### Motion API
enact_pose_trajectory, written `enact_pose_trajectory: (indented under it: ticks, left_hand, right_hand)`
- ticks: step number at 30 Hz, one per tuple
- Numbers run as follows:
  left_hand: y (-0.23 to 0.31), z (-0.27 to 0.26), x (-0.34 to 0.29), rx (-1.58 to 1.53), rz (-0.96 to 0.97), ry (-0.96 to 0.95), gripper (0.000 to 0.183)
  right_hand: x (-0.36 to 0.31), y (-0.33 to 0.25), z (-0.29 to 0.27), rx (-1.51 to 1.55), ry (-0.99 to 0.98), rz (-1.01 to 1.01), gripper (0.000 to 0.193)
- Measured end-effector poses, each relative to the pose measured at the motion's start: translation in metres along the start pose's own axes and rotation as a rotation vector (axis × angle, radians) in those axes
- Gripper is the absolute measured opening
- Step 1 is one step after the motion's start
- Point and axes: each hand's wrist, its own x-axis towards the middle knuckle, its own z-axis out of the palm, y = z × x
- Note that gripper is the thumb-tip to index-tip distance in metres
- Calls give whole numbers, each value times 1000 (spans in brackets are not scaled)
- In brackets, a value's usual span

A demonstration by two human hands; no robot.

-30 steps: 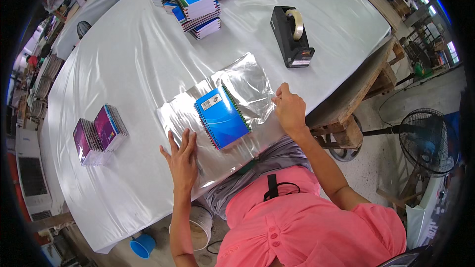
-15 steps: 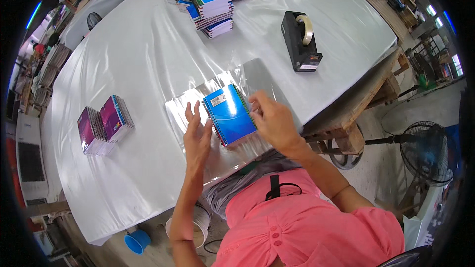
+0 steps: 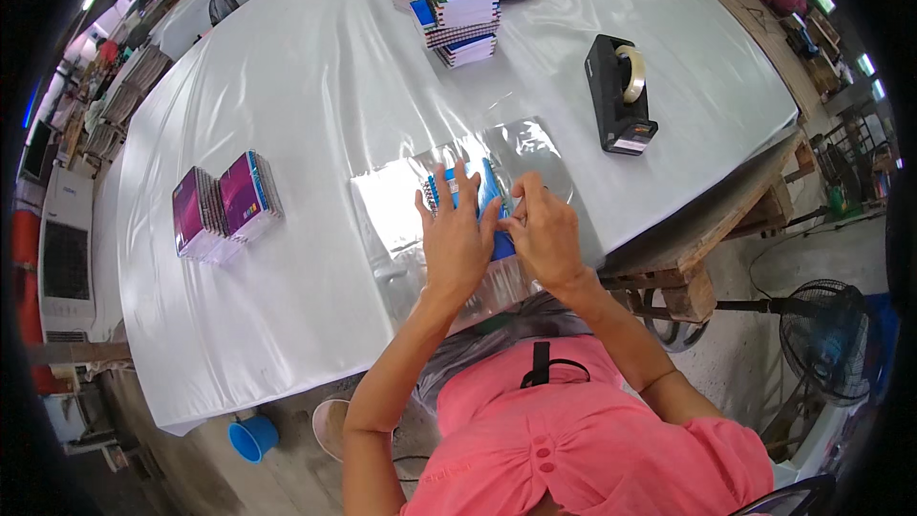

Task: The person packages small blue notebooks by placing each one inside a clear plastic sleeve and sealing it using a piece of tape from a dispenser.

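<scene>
1. The blue notebook is laid at a slant between and partly beneath the two hands; its cover is mostly hidden by the fingers, and only patches of blue and part of the spiral binding at its left edge are left showing.
2. The left hand is held palm down over the notebook's left part, with its fingers spread and pointed away from the body; nothing is seen to be gripped by it.
3. The right hand is placed at the notebook's right edge, close beside the left thumb. Its fingers are curled in; whether film is pinched between them cannot be told.
4. Beneath the notebook, clear film is spread, extending past it on both the left and right; whether any of it is folded over the cover cannot be told.
5. The table is draped in a glossy whitish covering, on which the film is laid near the body.
6. Well to the left, two small stacks of purple notebooks are set side by side.
7. Beyond the hands, a pile of blue notebooks is stacked unevenly.
8. To the far right of the film, a black tape dispenser is placed, fitted with a roll of tape.
9. Off the table, a black fan is seen at right, and a blue bucket is set on the floor at lower left.
</scene>
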Motion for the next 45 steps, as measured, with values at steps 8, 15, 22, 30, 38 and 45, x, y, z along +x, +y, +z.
enact_pose_trajectory:
  ticks: [8, 15, 22, 30, 38, 45]
  left_hand:
    - [5, 5, 3, -65, -61, -17, 49]
    - [1, 3, -1, -116, -153, -53, 55]
    - [-10, 6, -10, -101, -138, 37, 49]
    - [-6, -6, -6, -496, -360, 178, 82]
    - [-11, -6, -17, -625, -270, 6, 72]
    - [-35, -1, 2, -748, -591, -81, 57]
  right_hand:
    - [9, 31, -25, 378, -34, 254, 35]
    - [2, 109, -58, -437, 279, 259, 20]
    - [7, 54, -14, -53, -193, -626, 32]
    - [-2, 50, -15, -71, -244, -554, 33]
    - [-5, 53, -24, -171, -289, -636, 44]
    - [-9, 50, -22, -223, -285, -596, 50]
